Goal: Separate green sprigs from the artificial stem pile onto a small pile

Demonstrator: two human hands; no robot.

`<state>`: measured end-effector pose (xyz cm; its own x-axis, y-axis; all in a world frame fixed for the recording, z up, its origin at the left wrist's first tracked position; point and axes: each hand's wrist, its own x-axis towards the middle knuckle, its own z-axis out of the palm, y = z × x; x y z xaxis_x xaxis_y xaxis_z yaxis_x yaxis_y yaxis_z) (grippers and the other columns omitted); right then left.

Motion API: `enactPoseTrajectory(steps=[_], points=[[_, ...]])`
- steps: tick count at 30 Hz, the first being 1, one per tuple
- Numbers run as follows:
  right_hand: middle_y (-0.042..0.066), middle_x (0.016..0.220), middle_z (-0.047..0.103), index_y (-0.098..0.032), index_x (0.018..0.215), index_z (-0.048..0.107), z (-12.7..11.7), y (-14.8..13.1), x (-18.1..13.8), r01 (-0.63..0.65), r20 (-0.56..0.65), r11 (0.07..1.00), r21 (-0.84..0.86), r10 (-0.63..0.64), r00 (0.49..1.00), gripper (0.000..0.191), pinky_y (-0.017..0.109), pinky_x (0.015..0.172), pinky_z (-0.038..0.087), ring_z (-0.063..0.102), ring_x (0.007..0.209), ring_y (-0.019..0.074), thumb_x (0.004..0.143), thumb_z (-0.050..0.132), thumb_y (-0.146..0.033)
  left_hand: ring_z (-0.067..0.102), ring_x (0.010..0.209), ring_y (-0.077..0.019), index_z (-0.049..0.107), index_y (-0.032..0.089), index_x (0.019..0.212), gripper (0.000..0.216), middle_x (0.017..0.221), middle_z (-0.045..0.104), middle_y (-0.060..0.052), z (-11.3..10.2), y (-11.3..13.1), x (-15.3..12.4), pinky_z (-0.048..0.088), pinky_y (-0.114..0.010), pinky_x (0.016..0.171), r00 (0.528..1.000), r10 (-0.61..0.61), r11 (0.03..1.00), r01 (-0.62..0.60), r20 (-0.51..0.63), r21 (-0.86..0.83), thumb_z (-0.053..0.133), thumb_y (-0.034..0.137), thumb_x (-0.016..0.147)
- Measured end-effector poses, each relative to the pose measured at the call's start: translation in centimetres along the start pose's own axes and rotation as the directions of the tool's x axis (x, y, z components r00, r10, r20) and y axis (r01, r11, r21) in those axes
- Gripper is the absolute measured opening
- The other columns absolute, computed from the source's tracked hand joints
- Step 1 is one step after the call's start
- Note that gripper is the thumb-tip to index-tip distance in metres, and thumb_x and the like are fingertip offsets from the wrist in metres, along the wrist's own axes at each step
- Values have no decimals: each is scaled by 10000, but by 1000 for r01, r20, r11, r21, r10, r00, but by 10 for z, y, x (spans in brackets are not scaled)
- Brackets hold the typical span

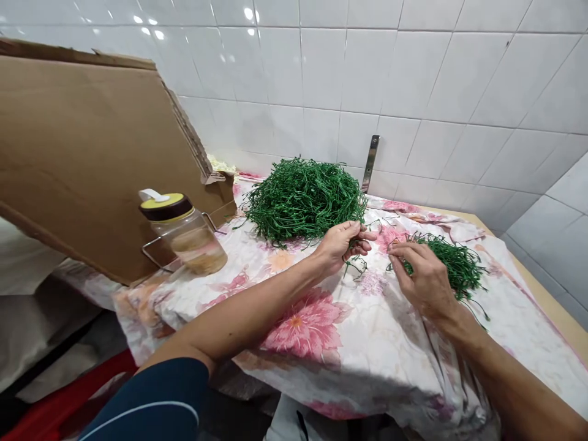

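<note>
My left hand (346, 244) is closed in a pinch, with thin green stems (356, 267) showing at and just below its fingers. Across a small gap, my right hand (423, 275) has thumb and fingers pressed together, and bits of green stem show at the fingertips. A large heap of thin, wiry green stems with small knobbed ends (305, 199) lies just beyond my left hand. Partly hidden behind my right hand is a smaller pile of similar stems (459, 263). Both piles rest on a flowered cloth (362, 334).
A clear bottle with a yellow and brown lid (193, 239) stands left of the large heap. Behind it leans a big cardboard box (92, 147). A metal strip (370, 164) stands against the white tiled wall (321, 73). Bare table edge (546, 294) shows at right.
</note>
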<state>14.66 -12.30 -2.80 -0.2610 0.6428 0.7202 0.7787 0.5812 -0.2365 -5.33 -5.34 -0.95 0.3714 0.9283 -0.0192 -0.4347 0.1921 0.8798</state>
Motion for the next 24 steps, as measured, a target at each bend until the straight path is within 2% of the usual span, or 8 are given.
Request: enactPoseTrajectory(steps=[4,7,11,14,18,21,23,24], points=[[86,1029,696,-188,1158,620,10,-14,-9,-16,196,988,154,-14,980,192,328,733,534,628,712,169,978,574,-237,634,544,-100,555,133,904,189,801,731,-84,-2,7,2,494,-182,512,1000,21,1000,-21,-7,-14,495,271,1018],[103,1102,683,-188,1245,592,18,-18,-13,1,305,985,175,-55,951,279,330,762,537,653,800,187,972,593,-243,641,561,-110,551,135,911,184,813,734,-95,-1,3,0,500,-193,527,999,11,1000,-10,36,-13,487,270,1018],[77,1009,690,-198,1062,668,22,-16,-13,43,347,981,191,-108,932,115,311,796,527,667,863,191,978,593,-217,658,604,-123,550,140,915,168,849,743,-109,1,-7,-3,524,-215,569,999,-2,1000,1,40,5,509,276,1007],[62,947,700,-195,1003,688,18,-12,-9,53,284,980,194,-108,953,85,294,788,523,671,843,180,976,609,-209,673,655,-141,570,138,905,194,878,741,-117,-1,-12,-1,545,-244,610,999,-3,1000,2,37,20,553,315,983],[63,966,726,-203,990,710,4,-8,0,71,97,980,184,-90,991,89,279,790,535,685,849,170,973,628,-234,657,664,-150,612,125,877,337,865,712,-112,-6,-14,8,539,-269,618,1000,-10,997,8,25,71,564,448,955],[62,911,737,-194,951,722,-11,-5,7,56,4,987,150,-57,998,110,273,748,543,682,785,163,970,635,-258,610,612,-139,603,140,848,371,824,685,-89,-11,-14,12,486,-261,562,999,17,966,-4,-48,259,563,499,932],[52,869,743,-187,932,733,-22,0,11,25,-25,991,129,-22,999,129,266,718,542,676,732,154,961,648,-280,587,610,-138,612,150,844,279,806,673,-67,-16,-16,12,453,-262,564,988,132,832,-70,-75,551,602,422,907],[47,859,749,-187,925,742,-28,5,13,2,-44,994,109,3,999,138,263,711,541,675,717,152,952,660,-295,588,637,-146,625,157,855,216,808,671,-59,-19,-18,11,452,-270,592,976,214,697,-117,-49,707,615,369,895]])
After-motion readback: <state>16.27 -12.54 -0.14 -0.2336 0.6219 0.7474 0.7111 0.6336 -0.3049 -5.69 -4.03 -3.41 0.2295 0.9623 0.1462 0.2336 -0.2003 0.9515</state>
